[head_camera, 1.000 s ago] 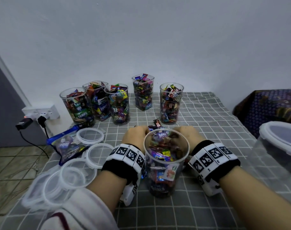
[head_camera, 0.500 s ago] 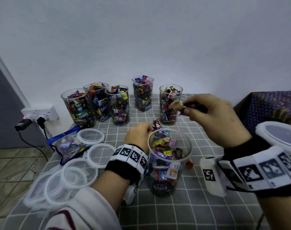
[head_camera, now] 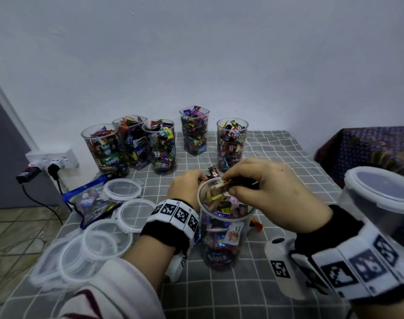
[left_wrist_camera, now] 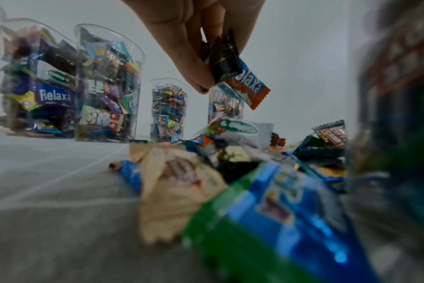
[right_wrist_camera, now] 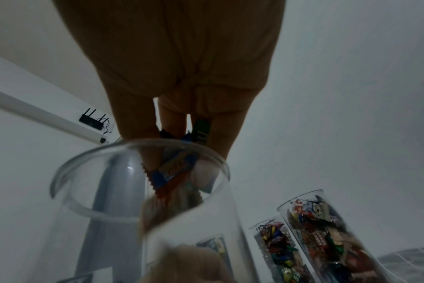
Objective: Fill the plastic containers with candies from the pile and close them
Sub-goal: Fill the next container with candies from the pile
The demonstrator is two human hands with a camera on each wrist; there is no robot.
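Observation:
A clear plastic container [head_camera: 221, 238], about two-thirds full of wrapped candies, stands at the table's front middle. My right hand [head_camera: 228, 187] hovers over its mouth and pinches several candies [right_wrist_camera: 174, 170] just inside the rim [right_wrist_camera: 68, 191]. Behind the container, my left hand [head_camera: 201, 178] is down at the candy pile [left_wrist_camera: 230, 153]. In the left wrist view its fingertips pinch a dark wrapper and an orange Relaxa candy [left_wrist_camera: 249, 86] a little above the pile. In the head view the container hides most of the pile.
Several filled, lidless containers [head_camera: 164, 148] line the back of the checked tablecloth [head_camera: 288, 162]. Loose clear lids [head_camera: 104, 240] and a blue candy bag [head_camera: 90, 201] lie at the left. A large lidded tub [head_camera: 380, 199] stands at the right edge. A power strip [head_camera: 51, 161] is on the wall.
My right hand rose from the pile with candies, then came down over the container's mouth. The left hand stayed behind the container at the pile.

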